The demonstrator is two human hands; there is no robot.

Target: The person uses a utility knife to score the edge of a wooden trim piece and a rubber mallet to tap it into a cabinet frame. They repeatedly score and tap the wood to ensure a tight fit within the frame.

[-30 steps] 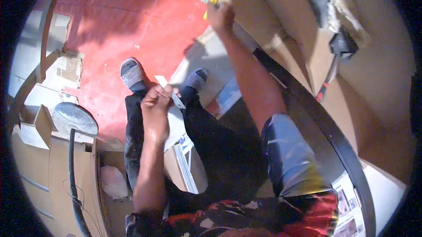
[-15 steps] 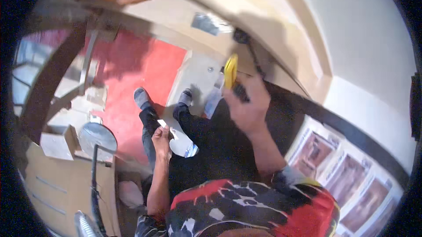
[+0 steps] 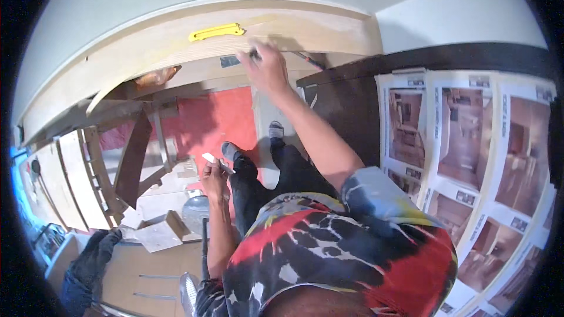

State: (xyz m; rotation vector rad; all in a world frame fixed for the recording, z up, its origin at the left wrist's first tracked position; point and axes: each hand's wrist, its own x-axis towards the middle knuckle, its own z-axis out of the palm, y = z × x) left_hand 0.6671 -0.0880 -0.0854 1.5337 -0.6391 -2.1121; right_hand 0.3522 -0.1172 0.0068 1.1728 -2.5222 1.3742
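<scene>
A yellow utility knife [image 3: 217, 32] lies on a pale wooden ledge [image 3: 320, 25] at the top of the view. Just to its right and slightly nearer, my right hand [image 3: 267, 67] is raised at the ledge, apart from the knife. Its fingers are curled round a small dark thing, too blurred to name. Lower down, my left hand [image 3: 215, 182] pinches a small white strip [image 3: 209, 156] between thumb and fingers, in front of my legs.
Printed picture sheets [image 3: 464, 135] cover the wall to the right. A dark panel [image 3: 346, 99] stands beside my right arm. At lower left are an open cardboard box [image 3: 158, 233], a round grey seat [image 3: 195, 214] and a tan tabletop [image 3: 147, 270]. Red covering [image 3: 217, 114] lies on the floor.
The yellow utility knife has left my right hand and now lies on the ledge. My view has swung toward the ledge. My left hand keeps hold of the white strip.
</scene>
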